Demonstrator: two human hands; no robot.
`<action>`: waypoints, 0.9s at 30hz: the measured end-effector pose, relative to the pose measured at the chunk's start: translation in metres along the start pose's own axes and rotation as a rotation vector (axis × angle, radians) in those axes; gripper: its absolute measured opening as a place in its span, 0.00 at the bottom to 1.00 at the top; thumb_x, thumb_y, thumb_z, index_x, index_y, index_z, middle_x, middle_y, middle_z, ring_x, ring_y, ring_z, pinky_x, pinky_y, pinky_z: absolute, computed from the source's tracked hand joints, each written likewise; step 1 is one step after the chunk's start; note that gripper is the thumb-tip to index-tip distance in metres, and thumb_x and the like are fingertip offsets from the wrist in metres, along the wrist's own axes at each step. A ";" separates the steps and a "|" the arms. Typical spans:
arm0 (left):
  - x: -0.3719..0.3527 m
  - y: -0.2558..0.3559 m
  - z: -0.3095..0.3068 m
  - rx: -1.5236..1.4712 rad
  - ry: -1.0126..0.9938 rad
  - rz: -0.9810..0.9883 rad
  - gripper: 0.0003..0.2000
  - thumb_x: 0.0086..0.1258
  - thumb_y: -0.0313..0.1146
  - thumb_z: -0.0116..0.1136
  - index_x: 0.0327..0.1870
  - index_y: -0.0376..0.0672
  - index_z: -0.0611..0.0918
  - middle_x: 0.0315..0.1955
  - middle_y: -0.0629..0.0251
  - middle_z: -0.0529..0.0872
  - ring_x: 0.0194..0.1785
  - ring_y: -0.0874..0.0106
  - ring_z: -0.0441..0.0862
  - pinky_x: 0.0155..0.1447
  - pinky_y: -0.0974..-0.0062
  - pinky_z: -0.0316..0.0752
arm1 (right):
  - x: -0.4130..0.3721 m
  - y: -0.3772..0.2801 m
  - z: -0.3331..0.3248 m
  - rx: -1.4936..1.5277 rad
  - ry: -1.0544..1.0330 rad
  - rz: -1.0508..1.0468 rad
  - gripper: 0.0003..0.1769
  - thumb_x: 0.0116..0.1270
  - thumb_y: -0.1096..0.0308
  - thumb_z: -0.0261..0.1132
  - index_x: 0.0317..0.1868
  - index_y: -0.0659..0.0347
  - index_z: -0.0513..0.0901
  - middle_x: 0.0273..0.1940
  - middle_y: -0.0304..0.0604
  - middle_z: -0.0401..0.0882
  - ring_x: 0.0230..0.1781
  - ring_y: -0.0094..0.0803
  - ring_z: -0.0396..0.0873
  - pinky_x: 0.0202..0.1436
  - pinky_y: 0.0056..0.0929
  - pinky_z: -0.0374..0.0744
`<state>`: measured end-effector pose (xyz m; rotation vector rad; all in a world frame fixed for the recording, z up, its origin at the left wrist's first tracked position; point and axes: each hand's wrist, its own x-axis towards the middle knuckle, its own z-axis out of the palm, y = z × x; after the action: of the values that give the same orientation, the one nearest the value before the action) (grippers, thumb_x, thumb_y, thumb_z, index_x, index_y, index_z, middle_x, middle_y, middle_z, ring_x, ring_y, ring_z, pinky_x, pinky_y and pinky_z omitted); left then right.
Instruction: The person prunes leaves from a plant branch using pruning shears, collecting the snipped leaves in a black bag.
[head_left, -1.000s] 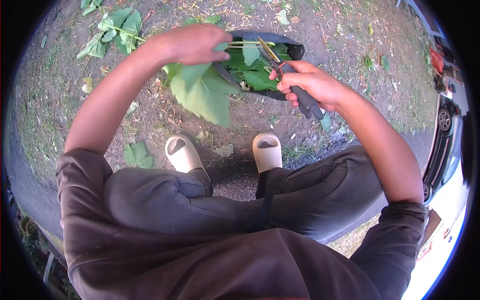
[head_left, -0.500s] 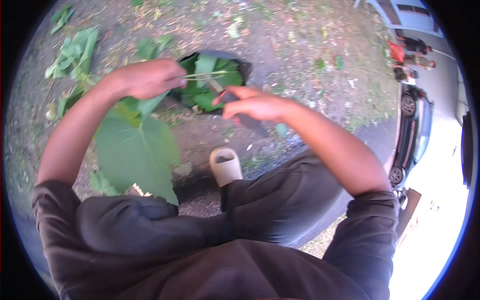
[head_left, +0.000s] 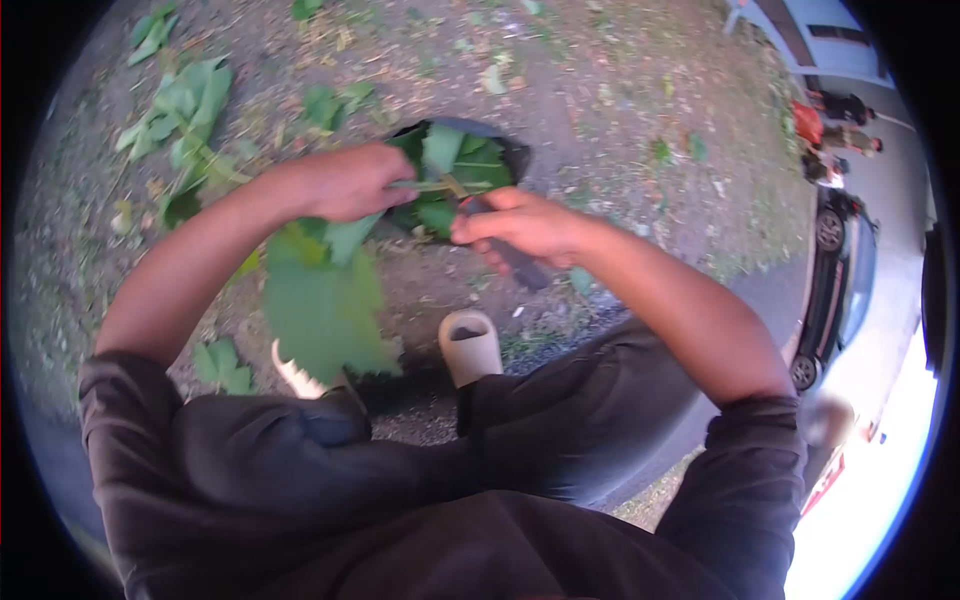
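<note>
My left hand is closed round a leaf stem, whose cut end points right. A large green leaf hangs below that hand, over my shins. In my right hand is a knife with a dark handle, its short blade up against the stem and partly hidden. Both hands work over a black container on the ground, which holds green leaf pieces. The two hands are close together, with the stem bridging them.
Cut leafy stems lie on the bare soil at the upper left. A light slipper is on one foot below the container. Off to the right stand a parked car and several people.
My left hand has come nearer to my right, bringing the stem and hanging leaf along. The knife stays at the stem. The whole view has shifted slightly.
</note>
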<state>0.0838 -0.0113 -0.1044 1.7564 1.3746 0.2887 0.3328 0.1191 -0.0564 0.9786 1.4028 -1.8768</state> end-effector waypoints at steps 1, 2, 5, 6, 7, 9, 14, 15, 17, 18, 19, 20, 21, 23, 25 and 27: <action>-0.003 -0.005 0.004 0.008 0.056 0.043 0.19 0.89 0.44 0.55 0.53 0.33 0.85 0.40 0.41 0.87 0.48 0.43 0.87 0.57 0.47 0.79 | -0.001 -0.001 -0.001 0.021 -0.003 0.005 0.15 0.77 0.61 0.73 0.56 0.59 0.82 0.35 0.33 0.77 0.31 0.23 0.78 0.36 0.30 0.80; -0.007 -0.002 0.001 0.010 0.038 0.003 0.19 0.89 0.44 0.55 0.53 0.33 0.85 0.40 0.41 0.87 0.48 0.43 0.87 0.57 0.47 0.79 | -0.001 -0.001 -0.003 0.042 -0.002 0.009 0.16 0.77 0.62 0.73 0.56 0.60 0.82 0.34 0.33 0.76 0.30 0.24 0.78 0.35 0.30 0.80; -0.010 0.005 -0.009 -0.068 -0.030 -0.110 0.20 0.90 0.46 0.53 0.54 0.33 0.84 0.43 0.41 0.87 0.50 0.43 0.87 0.58 0.47 0.79 | 0.001 0.006 -0.014 -0.006 0.065 0.034 0.18 0.75 0.58 0.74 0.56 0.61 0.85 0.39 0.36 0.81 0.33 0.24 0.80 0.36 0.31 0.81; -0.011 0.004 -0.010 -0.032 -0.009 -0.117 0.21 0.90 0.46 0.52 0.54 0.34 0.85 0.45 0.42 0.88 0.52 0.44 0.87 0.60 0.48 0.79 | 0.003 0.008 -0.015 -0.005 0.057 0.033 0.18 0.75 0.58 0.74 0.56 0.61 0.85 0.39 0.36 0.81 0.33 0.24 0.80 0.36 0.31 0.81; -0.010 0.003 -0.012 0.005 0.014 -0.123 0.21 0.91 0.46 0.50 0.55 0.34 0.86 0.46 0.43 0.88 0.54 0.45 0.87 0.62 0.49 0.79 | 0.006 0.010 -0.017 -0.041 0.105 -0.005 0.18 0.76 0.60 0.73 0.58 0.61 0.84 0.39 0.36 0.81 0.34 0.24 0.80 0.36 0.31 0.82; -0.006 0.007 -0.018 0.002 -0.013 -0.151 0.21 0.91 0.46 0.50 0.56 0.35 0.87 0.48 0.44 0.89 0.57 0.46 0.86 0.64 0.51 0.79 | 0.010 0.014 -0.020 -0.043 0.116 -0.091 0.24 0.76 0.61 0.71 0.66 0.62 0.81 0.43 0.37 0.82 0.37 0.24 0.81 0.42 0.30 0.82; -0.003 -0.011 -0.014 -0.079 0.011 -0.092 0.21 0.92 0.45 0.48 0.60 0.38 0.89 0.51 0.46 0.90 0.59 0.50 0.87 0.69 0.56 0.78 | -0.005 -0.004 -0.019 -0.199 0.027 -0.296 0.31 0.74 0.57 0.73 0.71 0.64 0.79 0.49 0.40 0.85 0.43 0.25 0.83 0.52 0.28 0.81; -0.003 -0.010 -0.016 -0.124 -0.004 -0.091 0.21 0.92 0.46 0.48 0.60 0.38 0.89 0.52 0.47 0.91 0.58 0.52 0.87 0.69 0.57 0.78 | -0.007 -0.006 -0.018 -0.219 0.044 -0.317 0.32 0.73 0.56 0.73 0.71 0.65 0.79 0.51 0.42 0.87 0.45 0.27 0.84 0.55 0.29 0.80; -0.003 -0.008 -0.018 -0.169 -0.024 -0.087 0.22 0.92 0.46 0.49 0.61 0.39 0.89 0.52 0.48 0.91 0.58 0.55 0.88 0.69 0.58 0.78 | -0.005 -0.006 -0.015 -0.320 0.100 -0.350 0.32 0.73 0.56 0.74 0.71 0.64 0.80 0.52 0.42 0.88 0.46 0.29 0.85 0.56 0.31 0.81; -0.003 -0.006 -0.021 -0.210 -0.043 -0.090 0.22 0.91 0.47 0.50 0.61 0.39 0.90 0.53 0.50 0.92 0.58 0.59 0.88 0.69 0.60 0.78 | -0.005 -0.006 -0.013 -0.426 0.157 -0.381 0.32 0.72 0.55 0.74 0.71 0.64 0.81 0.53 0.43 0.89 0.48 0.31 0.86 0.57 0.33 0.82; -0.003 -0.004 -0.022 -0.253 -0.062 -0.094 0.22 0.91 0.48 0.52 0.62 0.39 0.90 0.53 0.52 0.92 0.58 0.63 0.88 0.69 0.62 0.78 | -0.005 -0.006 -0.012 -0.423 0.159 -0.382 0.32 0.72 0.55 0.74 0.71 0.64 0.81 0.53 0.43 0.89 0.48 0.31 0.86 0.57 0.33 0.82; -0.002 -0.003 -0.021 -0.253 -0.063 -0.093 0.22 0.91 0.48 0.52 0.62 0.39 0.90 0.53 0.52 0.92 0.58 0.63 0.88 0.69 0.62 0.78 | -0.005 -0.007 -0.011 -0.504 0.178 -0.367 0.32 0.72 0.55 0.75 0.70 0.64 0.81 0.52 0.43 0.90 0.49 0.32 0.86 0.58 0.35 0.82; -0.002 -0.003 -0.020 -0.290 -0.035 -0.066 0.22 0.90 0.48 0.54 0.62 0.40 0.91 0.52 0.54 0.93 0.57 0.65 0.88 0.68 0.63 0.78 | -0.004 -0.007 -0.010 -0.587 0.195 -0.353 0.32 0.71 0.54 0.76 0.69 0.64 0.82 0.52 0.43 0.90 0.50 0.32 0.86 0.58 0.37 0.83; 0.000 -0.004 -0.020 -0.329 -0.005 -0.042 0.21 0.90 0.48 0.56 0.63 0.40 0.91 0.51 0.55 0.94 0.56 0.68 0.88 0.67 0.64 0.78 | -0.002 -0.004 -0.008 -0.532 0.205 -0.370 0.31 0.71 0.54 0.76 0.68 0.64 0.83 0.50 0.43 0.91 0.49 0.31 0.86 0.56 0.36 0.82; 0.003 -0.003 -0.023 -0.290 -0.016 -0.108 0.20 0.88 0.47 0.60 0.62 0.41 0.92 0.48 0.55 0.95 0.53 0.69 0.89 0.64 0.63 0.80 | -0.003 -0.004 -0.004 -0.476 0.215 -0.387 0.31 0.71 0.53 0.76 0.67 0.64 0.83 0.47 0.43 0.91 0.48 0.29 0.86 0.54 0.35 0.82; 0.003 0.001 -0.026 -0.297 0.022 -0.173 0.21 0.86 0.48 0.62 0.62 0.40 0.92 0.48 0.54 0.95 0.53 0.68 0.90 0.64 0.63 0.80 | -0.007 -0.009 -0.002 -0.379 0.209 -0.308 0.29 0.73 0.53 0.76 0.65 0.65 0.84 0.44 0.43 0.91 0.42 0.25 0.85 0.48 0.32 0.81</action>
<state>0.0688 0.0042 -0.0892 1.3860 1.4099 0.3963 0.3297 0.1232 -0.0466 0.8202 2.0419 -1.6537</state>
